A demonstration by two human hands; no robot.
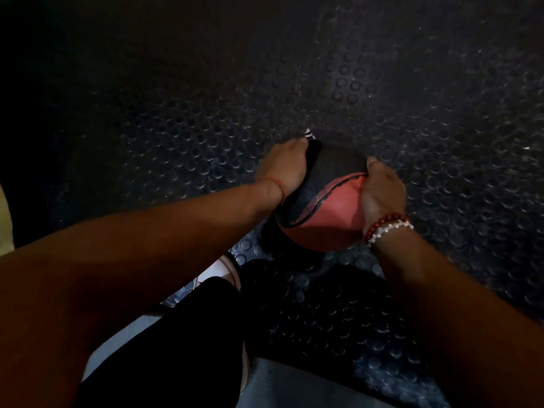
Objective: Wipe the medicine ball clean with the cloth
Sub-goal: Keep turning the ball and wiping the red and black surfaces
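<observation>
The medicine ball [323, 201] sits on the dark rubber floor [176, 128] just ahead of my knee, its near half red and its far half black, with a cracked dark line curving between the two colours. My left hand [282, 164] lies on the ball's upper left side with the fingers curled down over the cloth [312, 148], holding it against the black part. The cloth is dark there, and only a striped black-and-white corner pokes out past my knuckles at the far side. Most of the cloth is hidden under my hand, so I cannot tell how far it spreads. My right hand [382, 192] is cupped round the ball's right side, thumb laid up along the top edge. The fingers wrap round the far side out of sight. A thin red thread [278, 187] circles my left wrist, and a red bead bracelet [384, 223] and a white one [390, 229] sit side by side on my right wrist. The floor is covered all over in round raised studs and looks dusty and scuffed further out. My left forearm crosses the lower left of the view and covers much of what lies below it. Under it I see my black trouser leg [182, 334] and the pale toe of my shoe [226, 269], close to the ball's near edge. A paler grey patch of floor [294, 387] shows at the bottom.
</observation>
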